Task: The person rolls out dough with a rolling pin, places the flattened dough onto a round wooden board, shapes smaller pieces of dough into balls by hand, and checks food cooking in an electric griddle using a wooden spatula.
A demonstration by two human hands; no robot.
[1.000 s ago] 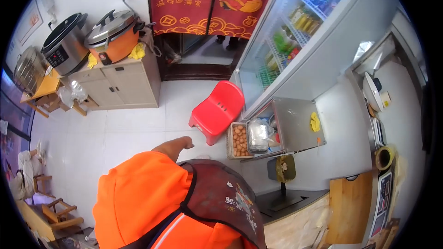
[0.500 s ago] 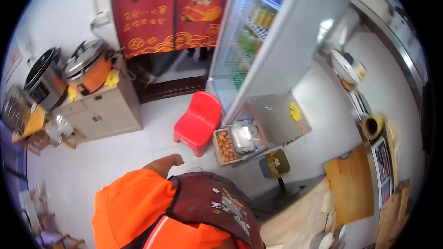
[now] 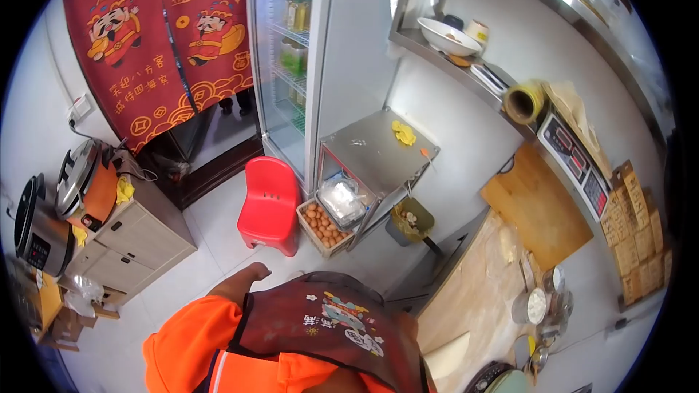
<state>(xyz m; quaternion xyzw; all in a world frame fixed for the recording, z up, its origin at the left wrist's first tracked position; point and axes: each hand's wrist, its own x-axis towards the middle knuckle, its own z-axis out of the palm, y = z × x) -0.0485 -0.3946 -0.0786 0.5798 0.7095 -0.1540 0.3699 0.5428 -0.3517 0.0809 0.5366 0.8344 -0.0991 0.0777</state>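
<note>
My left hand [image 3: 253, 274] hangs low beside the brown apron [image 3: 320, 320], at the end of an orange sleeve [image 3: 193, 327]. Its fingers look curled together, with nothing seen in them. The red plastic stool [image 3: 269, 207] stands on the floor just beyond it, not touched. To the right of the stool is a crate of brown eggs [image 3: 320, 227], beside a clear plastic-covered container [image 3: 342, 200]. My right hand does not show; only a strip of skin appears at the apron's right edge.
A cabinet [image 3: 138, 247] with cookers stands left. Ahead are a red door curtain [image 3: 156, 44] and a glass-door fridge [image 3: 291, 65]. A metal stand [image 3: 378, 149], a bin [image 3: 410, 222] and a floured worktop [image 3: 466, 298] lie right, below a wall shelf [image 3: 451, 65].
The view has swung to the right, so the curtain, stool and fridge sit further left and more of the worktop shows. My left hand stays low beside the apron.
</note>
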